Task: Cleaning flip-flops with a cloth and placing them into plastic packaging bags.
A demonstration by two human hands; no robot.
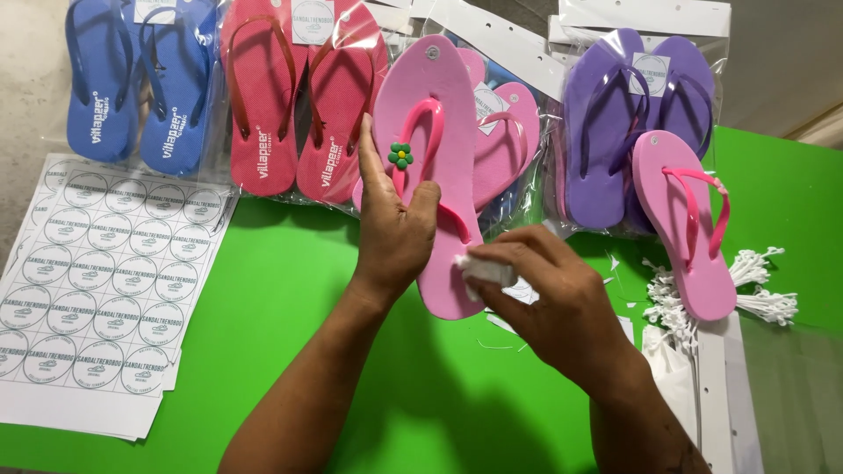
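Right fingers point(505, 254): pinched on a small white pad point(486, 269), pressing the heel of the pink flip-flop point(443, 175).
Left hand point(392, 224): fingers flat and open, steadying it on the green tabletop point(281, 290).
Risk: hard rubbing could knock the flower charm point(400, 155) loose, I'd judge.
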